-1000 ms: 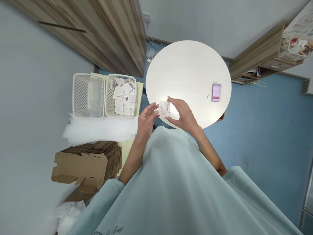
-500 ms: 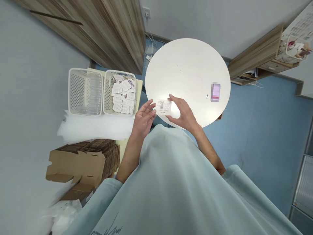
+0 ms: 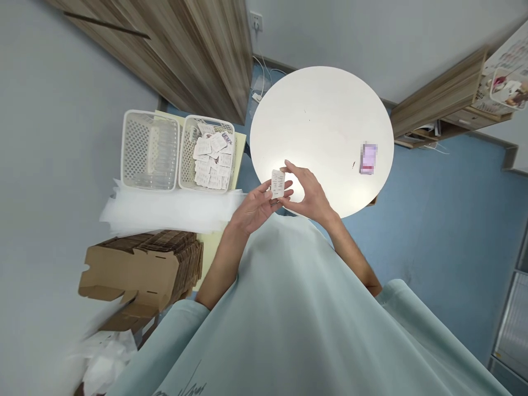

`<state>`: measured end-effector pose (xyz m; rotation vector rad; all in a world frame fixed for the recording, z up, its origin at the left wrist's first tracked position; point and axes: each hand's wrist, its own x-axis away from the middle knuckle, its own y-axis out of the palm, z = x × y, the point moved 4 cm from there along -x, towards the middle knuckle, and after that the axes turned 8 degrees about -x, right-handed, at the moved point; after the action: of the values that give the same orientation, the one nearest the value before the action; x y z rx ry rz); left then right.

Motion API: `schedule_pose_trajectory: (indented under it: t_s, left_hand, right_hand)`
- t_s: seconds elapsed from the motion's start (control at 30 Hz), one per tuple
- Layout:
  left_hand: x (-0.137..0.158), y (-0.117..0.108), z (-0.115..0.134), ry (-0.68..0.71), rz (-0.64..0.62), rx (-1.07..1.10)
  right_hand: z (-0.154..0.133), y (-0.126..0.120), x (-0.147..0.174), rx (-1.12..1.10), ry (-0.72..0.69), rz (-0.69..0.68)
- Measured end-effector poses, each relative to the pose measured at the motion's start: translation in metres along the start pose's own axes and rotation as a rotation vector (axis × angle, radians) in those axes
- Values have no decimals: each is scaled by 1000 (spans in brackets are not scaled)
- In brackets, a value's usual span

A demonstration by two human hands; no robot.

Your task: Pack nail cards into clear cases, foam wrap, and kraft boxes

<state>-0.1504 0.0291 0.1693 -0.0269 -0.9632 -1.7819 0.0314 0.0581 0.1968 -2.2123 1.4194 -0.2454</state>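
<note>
A small white card (image 3: 278,183) with printed lines is held upright over the near edge of the round white table (image 3: 322,126). My left hand (image 3: 253,209) reaches behind it, with the thumb on its lower left edge and the other fingertips showing beyond its right side. On the opposite side, my right hand (image 3: 307,192) curves around the card, with the index finger by its top right corner and the thumb by its bottom right corner. Both hands are closed on the card.
To the left, one white basket (image 3: 208,190) contains many similar cards, and another basket (image 3: 124,148) contains clear plastic pieces. White sheets (image 3: 173,212) and folded cardboard boxes (image 3: 132,272) lie nearer me. A blurred purple object (image 3: 368,158) rests on the table's right side.
The card looks about half as wide as before, with one column of print now facing me instead of two. My left hand has moved right, its fingers now behind the card.
</note>
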Motion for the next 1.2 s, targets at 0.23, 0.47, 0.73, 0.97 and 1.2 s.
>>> schedule_pose_trajectory:
  t_s: [0.23,0.47,0.73,0.97,1.2]
  left_hand:
    - [0,-7,-3,74,241,-165]
    - [3,-11,-1,161,373,-320]
    - [3,-8,-3,166,424,-402]
    - [12,-17,0,239,508,-350]
    - [13,-22,6,211,442,-244]
  right_hand:
    - [-9,5,-3,81,-22,-17]
    - [-13,10,-5,208,-39,-28]
    - [-17,14,-4,263,-65,-56]
    - [-14,4,0,245,1,-46]
    - [-12,0,4,188,17,-23]
